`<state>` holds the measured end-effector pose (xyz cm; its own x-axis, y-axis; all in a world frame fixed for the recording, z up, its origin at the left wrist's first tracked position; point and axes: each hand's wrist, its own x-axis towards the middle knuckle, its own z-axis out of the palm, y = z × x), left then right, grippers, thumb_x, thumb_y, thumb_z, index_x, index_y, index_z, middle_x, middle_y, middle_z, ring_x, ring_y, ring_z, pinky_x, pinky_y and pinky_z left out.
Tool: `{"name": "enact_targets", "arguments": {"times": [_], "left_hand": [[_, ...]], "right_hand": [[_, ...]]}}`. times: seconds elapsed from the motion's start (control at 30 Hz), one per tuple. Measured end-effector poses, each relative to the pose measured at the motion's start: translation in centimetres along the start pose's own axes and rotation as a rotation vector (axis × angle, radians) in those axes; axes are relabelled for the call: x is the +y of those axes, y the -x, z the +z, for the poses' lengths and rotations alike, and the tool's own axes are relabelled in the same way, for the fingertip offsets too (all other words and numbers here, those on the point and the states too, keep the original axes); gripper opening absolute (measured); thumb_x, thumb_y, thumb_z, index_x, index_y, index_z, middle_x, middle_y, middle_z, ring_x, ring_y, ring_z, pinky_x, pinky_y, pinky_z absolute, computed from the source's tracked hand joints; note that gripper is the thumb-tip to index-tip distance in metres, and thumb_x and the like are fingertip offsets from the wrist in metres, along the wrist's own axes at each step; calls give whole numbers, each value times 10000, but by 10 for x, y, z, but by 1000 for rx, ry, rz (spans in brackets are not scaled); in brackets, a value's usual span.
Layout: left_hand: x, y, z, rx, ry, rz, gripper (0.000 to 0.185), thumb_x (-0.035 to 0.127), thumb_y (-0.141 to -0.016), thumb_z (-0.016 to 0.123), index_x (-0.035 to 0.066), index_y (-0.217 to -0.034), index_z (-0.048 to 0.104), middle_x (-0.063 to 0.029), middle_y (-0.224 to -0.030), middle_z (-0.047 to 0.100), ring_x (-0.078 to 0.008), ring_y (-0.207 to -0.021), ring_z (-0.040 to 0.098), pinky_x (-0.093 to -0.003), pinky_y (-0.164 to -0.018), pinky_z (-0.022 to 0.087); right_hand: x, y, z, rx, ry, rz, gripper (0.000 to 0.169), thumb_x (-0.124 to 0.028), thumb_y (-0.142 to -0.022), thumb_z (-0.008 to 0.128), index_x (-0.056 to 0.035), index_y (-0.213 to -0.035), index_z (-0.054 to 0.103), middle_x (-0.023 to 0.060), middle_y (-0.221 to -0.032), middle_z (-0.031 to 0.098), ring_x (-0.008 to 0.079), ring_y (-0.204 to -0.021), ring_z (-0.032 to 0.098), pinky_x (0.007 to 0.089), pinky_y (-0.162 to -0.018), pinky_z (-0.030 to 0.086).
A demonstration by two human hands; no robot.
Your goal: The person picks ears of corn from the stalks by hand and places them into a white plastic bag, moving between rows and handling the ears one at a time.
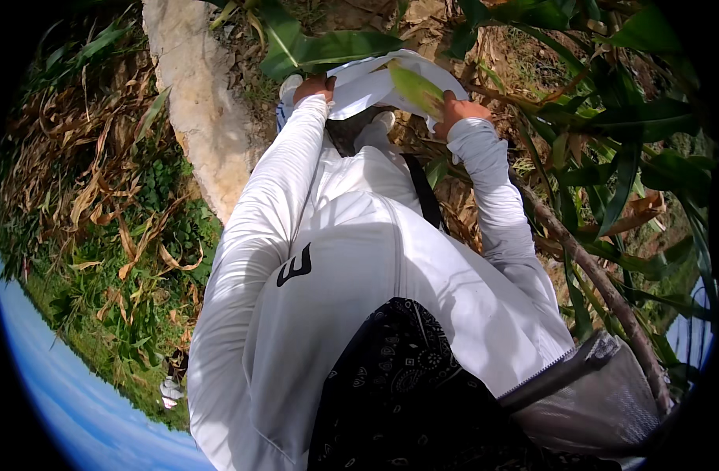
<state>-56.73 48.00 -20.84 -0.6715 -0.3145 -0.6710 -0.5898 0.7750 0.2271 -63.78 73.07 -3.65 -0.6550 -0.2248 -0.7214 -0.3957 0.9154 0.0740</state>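
A white sack (368,88) hangs before my legs, its mouth spread wide. My left hand (314,88) grips the sack's rim on the left side. In my right hand (462,112) is the browned end of a pale green corn ear in its husk (415,87). The ear points up and left over the sack's mouth. My right hand is also beside the sack's right rim; whether it pinches that rim too, I cannot tell. The sack's inside is mostly hidden from this angle.
Green corn leaves (624,118) crowd the right side, with a brown pole (589,265) slanting through them. A pale stone or concrete edge (200,112) runs along the left. Dry stalks (88,165) lie beyond it. Another person (171,391) is far off at lower left.
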Motion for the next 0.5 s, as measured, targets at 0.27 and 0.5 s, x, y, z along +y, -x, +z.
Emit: {"name": "enact_targets", "arguments": {"times": [0.27,0.5], "left_hand": [[-5,0,7,200,184,18,391,473,-790,416,187,-1008,572,-155,-958,573,-335,-890,537,-427,-758,428],[-12,25,10,298,346,-95,509,358,-666,637,50,-1041,484,-174,-1000,537,-312,-902,531,-404,-766,426]], "right_hand": [[-8,-25,58,-383,96,-288,468,-303,-579,692,-30,-935,558,163,-818,614,318,-788,594,377,-704,473],[-23,-24,87,-353,-168,-214,625,-455,-581,659,-29,-1015,519,159,-932,595,301,-870,575,369,-766,450]]}}
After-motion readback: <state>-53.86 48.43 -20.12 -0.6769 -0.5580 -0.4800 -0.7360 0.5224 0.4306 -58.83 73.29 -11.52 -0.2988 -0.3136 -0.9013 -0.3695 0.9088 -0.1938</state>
